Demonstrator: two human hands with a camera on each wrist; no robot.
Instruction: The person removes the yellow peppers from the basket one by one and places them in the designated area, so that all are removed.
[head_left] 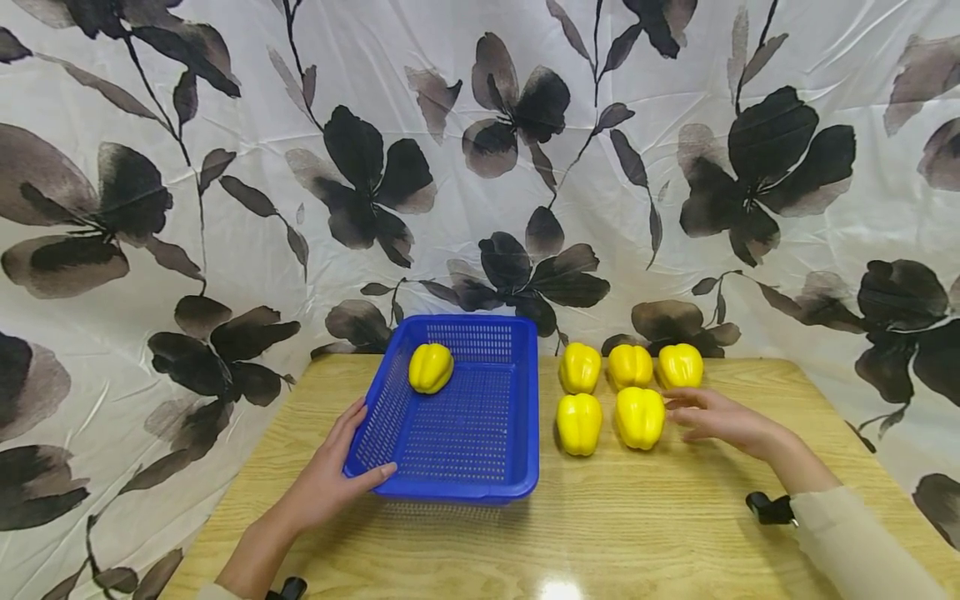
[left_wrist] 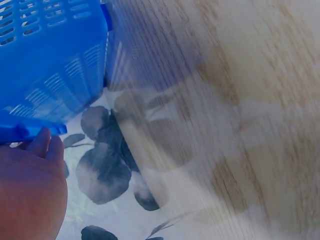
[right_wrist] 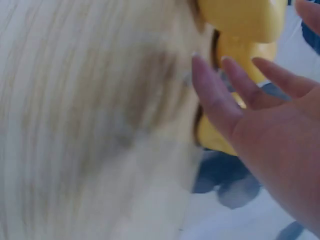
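In the head view a blue plastic basket [head_left: 455, 492] stands on the left part of the table, with one yellow bell pepper [head_left: 431, 368] lying in its back left corner. My left hand [head_left: 324, 483] holds the basket's left front corner, thumb over the front rim and fingers along the left side. The left wrist view shows its fingers curled at the rim [left_wrist: 30, 131]. My right hand [head_left: 720, 423] reaches in from the right, fingers extended and apart, holding nothing. It is beside the front right yellow bell pepper [head_left: 641, 418]; whether the fingertips touch it I cannot tell.
Behind that pepper, a back row holds three more yellow bell peppers, at left [head_left: 581, 368], middle [head_left: 630, 367] and right [head_left: 681, 367]. Another bell pepper [head_left: 579, 424] sits at the front left of the group. A floral cloth [head_left: 465, 208] hangs behind the wooden table [head_left: 637, 517].
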